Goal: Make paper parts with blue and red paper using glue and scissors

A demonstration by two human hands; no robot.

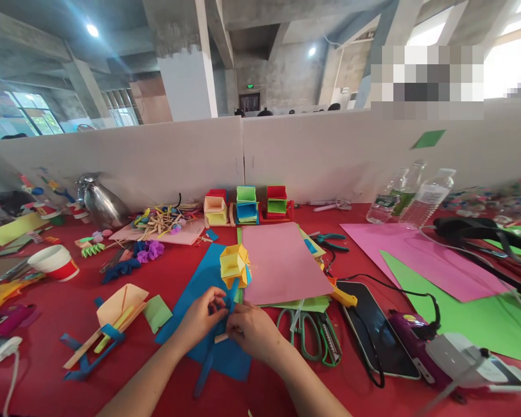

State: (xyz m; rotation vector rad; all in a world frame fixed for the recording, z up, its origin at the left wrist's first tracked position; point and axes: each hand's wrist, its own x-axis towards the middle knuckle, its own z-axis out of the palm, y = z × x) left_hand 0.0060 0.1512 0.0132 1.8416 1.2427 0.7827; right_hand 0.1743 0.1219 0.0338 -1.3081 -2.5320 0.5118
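My left hand [200, 318] is closed, its curled fingertips at a narrow blue paper strip [206, 368]. From the other side my right hand [254, 333] pinches the same strip, its fingers bent over it. At the top of the strip sits a folded yellow paper piece [234, 262] made of small open boxes. A short wooden stick [220, 337] pokes out beside my right fingertips. Beneath both hands lies a blue paper sheet [191, 301]. My fingers partly hide where strip and stick meet.
Pink paper [278, 260] lies stacked beyond my right hand. Green-handled scissors [310, 336], a box cutter [331, 341] and a phone [380, 330] are at the right. Left stands a paper-and-stick model [113, 324]. Behind are folded paper boxes [246, 205], a steel jug [102, 200] and bottles [429, 197].
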